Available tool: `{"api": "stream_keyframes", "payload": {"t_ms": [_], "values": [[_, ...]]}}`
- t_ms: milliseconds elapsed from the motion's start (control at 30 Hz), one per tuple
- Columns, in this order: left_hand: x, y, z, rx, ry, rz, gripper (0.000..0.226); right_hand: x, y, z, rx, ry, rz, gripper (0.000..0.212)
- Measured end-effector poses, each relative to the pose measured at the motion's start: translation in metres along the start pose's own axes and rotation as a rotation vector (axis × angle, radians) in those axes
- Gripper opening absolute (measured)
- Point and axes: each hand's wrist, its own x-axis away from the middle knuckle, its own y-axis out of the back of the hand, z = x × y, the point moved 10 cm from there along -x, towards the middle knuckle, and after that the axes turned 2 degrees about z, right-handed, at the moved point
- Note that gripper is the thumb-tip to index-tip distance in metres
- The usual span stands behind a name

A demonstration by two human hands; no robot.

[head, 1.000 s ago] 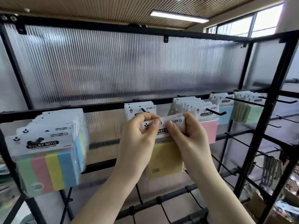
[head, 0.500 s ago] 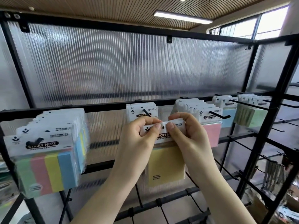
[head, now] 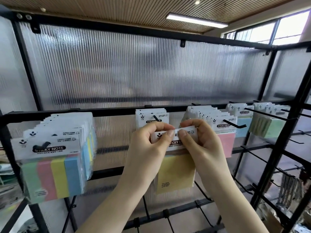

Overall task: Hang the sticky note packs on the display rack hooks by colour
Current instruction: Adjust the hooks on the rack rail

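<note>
Far left on the rack (head: 262,167), a full hook carries the striped packs (head: 50,165). At centre the left hand (head: 148,148) and right hand (head: 203,145) both pinch the white header of the yellow pack (head: 175,173), thumbs almost meeting beside its hang hole, probably to line it up with the hook (head: 157,118) behind, which already bears matching packs. To the right hang the pink packs (head: 226,145), the blue packs (head: 244,125) and the green packs (head: 267,126), one colour per hook. Since half a second ago the grip looks unchanged; the pack is still not visibly on the hook.
</note>
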Motion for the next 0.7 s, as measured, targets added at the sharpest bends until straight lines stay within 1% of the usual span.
{"api": "stream_keyframes", "payload": {"t_ms": [33,133,333,400,500,533,633,700], "values": [[0.001,0.0,0.001,0.008,0.004,0.002,0.002,0.0,-0.001,-0.001,-0.004,-0.009,0.013,0.007],[0.0,0.0,0.008,0.027,0.016,0.005,0.013,0.0,-0.001,-0.001,0.012,-0.01,0.018,0.008],[-0.002,0.001,0.015,0.023,0.026,-0.005,0.015,0.003,0.0,0.001,0.056,0.022,0.013,0.014],[-0.004,0.001,0.018,0.002,0.014,-0.015,0.012,0.003,0.0,-0.001,0.088,0.031,0.003,0.016],[-0.008,0.007,0.024,-0.063,-0.015,-0.077,0.004,0.0,0.002,-0.009,0.151,0.034,-0.013,0.022],[-0.008,0.01,0.026,-0.087,-0.033,-0.1,0.008,-0.002,0.003,-0.012,0.164,0.031,-0.03,0.026],[-0.008,0.019,0.033,-0.168,-0.068,-0.177,0.033,-0.006,0.005,-0.02,0.182,0.005,-0.067,0.032],[-0.008,0.024,0.041,-0.184,-0.071,-0.234,0.041,-0.007,0.002,-0.028,0.15,-0.02,-0.071,0.033]]}}
